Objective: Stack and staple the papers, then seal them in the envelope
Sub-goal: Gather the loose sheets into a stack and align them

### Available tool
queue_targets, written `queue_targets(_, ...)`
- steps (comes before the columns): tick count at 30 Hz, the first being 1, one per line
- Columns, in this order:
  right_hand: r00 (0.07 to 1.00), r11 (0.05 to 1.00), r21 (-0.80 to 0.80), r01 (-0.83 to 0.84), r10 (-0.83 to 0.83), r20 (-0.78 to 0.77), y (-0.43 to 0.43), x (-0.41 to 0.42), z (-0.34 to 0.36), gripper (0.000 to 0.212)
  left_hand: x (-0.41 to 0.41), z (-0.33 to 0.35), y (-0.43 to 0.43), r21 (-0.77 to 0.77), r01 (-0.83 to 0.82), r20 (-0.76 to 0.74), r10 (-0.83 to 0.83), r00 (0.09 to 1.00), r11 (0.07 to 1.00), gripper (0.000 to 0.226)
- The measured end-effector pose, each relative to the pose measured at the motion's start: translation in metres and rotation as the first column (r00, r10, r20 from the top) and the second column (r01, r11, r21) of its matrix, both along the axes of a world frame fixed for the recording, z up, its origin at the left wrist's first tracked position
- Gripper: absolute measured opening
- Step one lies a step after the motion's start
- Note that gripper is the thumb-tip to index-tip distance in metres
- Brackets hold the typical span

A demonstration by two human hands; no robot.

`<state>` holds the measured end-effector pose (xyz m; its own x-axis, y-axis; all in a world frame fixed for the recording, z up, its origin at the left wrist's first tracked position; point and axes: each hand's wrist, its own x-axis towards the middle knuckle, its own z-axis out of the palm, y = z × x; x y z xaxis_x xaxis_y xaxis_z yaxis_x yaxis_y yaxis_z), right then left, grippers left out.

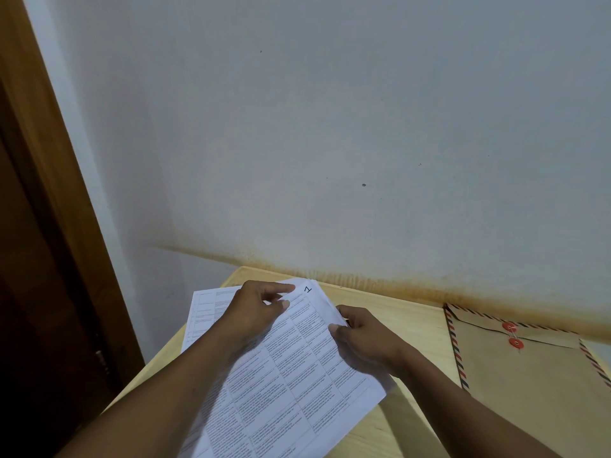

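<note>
A stack of white printed papers (pixel 291 385) lies at an angle on the pale wooden table (pixel 410 328), its top sheet marked "1" at the far corner. Another sheet (pixel 205 309) sticks out underneath at the far left. My left hand (pixel 258 309) pinches the top sheet near its far corner. My right hand (pixel 363 338) grips the right edge of the stack between thumb and fingers. A brown string-tie envelope (pixel 529 385) with red buttons and a striped border lies flat to the right, apart from the papers. No stapler is in view.
The table stands against a white wall (pixel 330 143) with a brownish stain along its base. A dark wooden door and frame (pixel 43 259) stand at the left. The table's left edge runs close to the papers.
</note>
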<state>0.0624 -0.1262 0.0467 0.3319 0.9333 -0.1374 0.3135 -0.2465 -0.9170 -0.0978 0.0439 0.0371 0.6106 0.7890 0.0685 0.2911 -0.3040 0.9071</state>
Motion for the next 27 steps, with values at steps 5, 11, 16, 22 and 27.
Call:
queue_targets(5, 1.000, 0.999, -0.032, 0.002, -0.002, -0.009, 0.003, 0.005, -0.006, 0.026, 0.001, -0.001, 0.000, -0.026, 0.036, 0.018, -0.035, 0.999, 0.999, 0.028)
queue_targets(11, 0.969, 0.988, 0.050, 0.149, -0.156, 0.192, 0.014, 0.010, -0.019, 0.018, 0.003, 0.009, 0.000, 0.030, -0.006, 0.027, 0.005, 1.000, 1.000, 0.025)
queue_targets(16, 0.950, 0.976, 0.119, 0.181, -0.205, 0.238, 0.028, 0.009, -0.029, 0.023, -0.005, 0.006, 0.006, -0.007, -0.017, 0.037, 0.017, 0.999, 1.000, 0.025)
queue_targets(22, 0.954, 0.961, 0.141, 0.236, -0.257, 0.155, 0.046, 0.005, -0.036, 0.023, -0.024, -0.001, 0.024, -0.004, -0.016, -0.046, 0.016, 0.999, 1.000, 0.033)
queue_targets(27, 0.914, 0.984, 0.007, 0.178, -0.168, 0.370, 0.051, 0.013, -0.047, 0.032, -0.040, -0.007, 0.031, 0.007, -0.026, -0.045, 0.027, 0.999, 1.000, 0.035)
